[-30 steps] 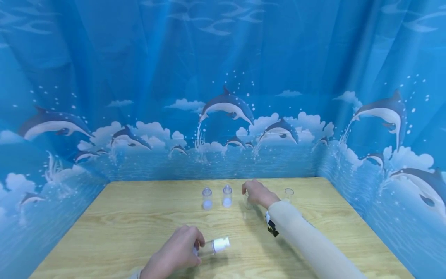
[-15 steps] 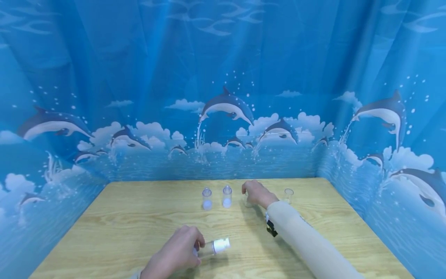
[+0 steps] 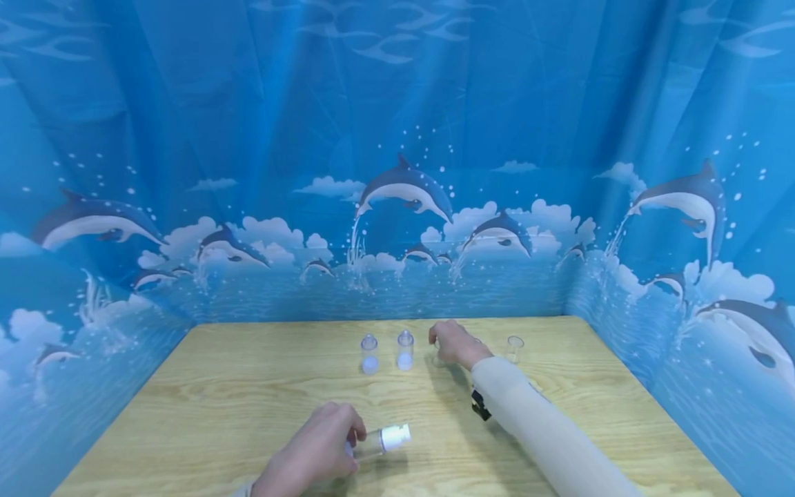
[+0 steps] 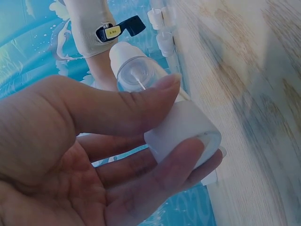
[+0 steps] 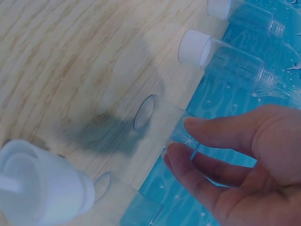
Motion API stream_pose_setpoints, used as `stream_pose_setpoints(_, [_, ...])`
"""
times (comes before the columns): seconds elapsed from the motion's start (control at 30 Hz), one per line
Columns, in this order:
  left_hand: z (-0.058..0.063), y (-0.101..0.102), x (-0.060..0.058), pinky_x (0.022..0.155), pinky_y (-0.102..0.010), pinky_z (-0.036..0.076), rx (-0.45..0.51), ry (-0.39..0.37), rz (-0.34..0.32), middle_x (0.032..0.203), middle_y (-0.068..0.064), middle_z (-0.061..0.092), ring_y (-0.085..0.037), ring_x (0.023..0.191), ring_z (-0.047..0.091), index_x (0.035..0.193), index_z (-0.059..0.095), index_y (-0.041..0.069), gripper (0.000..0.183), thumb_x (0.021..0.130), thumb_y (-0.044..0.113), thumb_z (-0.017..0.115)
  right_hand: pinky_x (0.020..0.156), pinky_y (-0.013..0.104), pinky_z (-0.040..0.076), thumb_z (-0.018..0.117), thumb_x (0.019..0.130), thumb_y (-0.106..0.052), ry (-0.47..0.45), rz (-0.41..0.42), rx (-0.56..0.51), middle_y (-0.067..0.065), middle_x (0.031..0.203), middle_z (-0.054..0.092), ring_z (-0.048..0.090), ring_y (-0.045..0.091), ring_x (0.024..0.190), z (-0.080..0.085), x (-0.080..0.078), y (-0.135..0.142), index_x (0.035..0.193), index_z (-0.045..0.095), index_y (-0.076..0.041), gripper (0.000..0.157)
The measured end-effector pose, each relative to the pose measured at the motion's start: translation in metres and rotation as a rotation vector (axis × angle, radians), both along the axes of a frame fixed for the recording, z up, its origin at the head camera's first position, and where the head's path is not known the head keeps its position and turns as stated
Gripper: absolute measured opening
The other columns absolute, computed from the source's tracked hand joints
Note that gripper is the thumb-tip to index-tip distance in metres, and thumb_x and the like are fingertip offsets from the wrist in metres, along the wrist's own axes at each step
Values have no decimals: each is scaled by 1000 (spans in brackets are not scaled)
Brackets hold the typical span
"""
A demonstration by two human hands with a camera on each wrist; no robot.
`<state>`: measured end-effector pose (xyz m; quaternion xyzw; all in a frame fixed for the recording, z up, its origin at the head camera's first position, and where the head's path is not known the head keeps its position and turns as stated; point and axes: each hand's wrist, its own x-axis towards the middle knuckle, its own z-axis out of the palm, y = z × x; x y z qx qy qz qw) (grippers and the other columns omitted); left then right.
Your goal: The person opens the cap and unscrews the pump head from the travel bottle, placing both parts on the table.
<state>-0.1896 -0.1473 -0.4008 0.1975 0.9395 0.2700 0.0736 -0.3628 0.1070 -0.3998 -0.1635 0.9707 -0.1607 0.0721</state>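
Note:
My left hand (image 3: 317,442) grips a clear pump bottle (image 3: 373,444) low over the front of the table, its white pump head pointing right. In the left wrist view, thumb and fingers wrap the bottle's white base (image 4: 183,134), and a thin tube shows inside the clear body. Farther back, my right hand (image 3: 456,343) pinches the upper end of a clear, open-ended cap (image 5: 160,120) between thumb and fingers. Left of that hand stand two clear bottles with white bases, a nearer one (image 3: 405,352) and a farther one (image 3: 369,355); screw necks show in the right wrist view.
Another clear cap (image 3: 515,348) stands on the wooden table (image 3: 248,386) to the right of my right hand. A white pump head (image 5: 47,183) looms in the lower left of the right wrist view. A blue dolphin-print curtain (image 3: 298,172) surrounds the table's back and sides.
My right hand has shifted slightly left with the clear cap, and a clear rim now shows behind its wrist. The left hand and the pump bottle stay nearly still.

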Motion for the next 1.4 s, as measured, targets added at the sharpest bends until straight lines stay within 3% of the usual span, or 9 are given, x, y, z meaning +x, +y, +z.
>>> stream_pose_setpoints(0.23, [-1, -1, 0, 69, -30, 59, -7, 44, -11, 86, -3, 76, -18, 78, 67, 98, 78, 3, 34, 66, 2, 90, 90, 46, 61, 67, 87, 14, 2, -9, 17, 17, 130, 68, 68, 31, 109, 0, -2, -1, 123, 70, 0, 39])
stream_pose_setpoints(1.17, [-1, 1, 0, 68, -32, 60, -5, 3, -13, 87, -2, 75, -16, 78, 67, 98, 79, 5, 31, 69, 1, 89, 95, 53, 59, 65, 90, 12, 14, -18, 55, 16, 132, 68, 66, 34, 118, -5, -3, -3, 126, 69, -3, 40])
stream_pose_setpoints(1.4, [-2, 1, 1, 68, -31, 59, -8, 9, -12, 87, -1, 75, -16, 77, 66, 98, 79, 6, 31, 69, 2, 89, 105, 55, 55, 65, 86, 12, 7, -12, 23, 18, 142, 62, 59, 38, 131, -3, 0, 0, 137, 61, -2, 52])
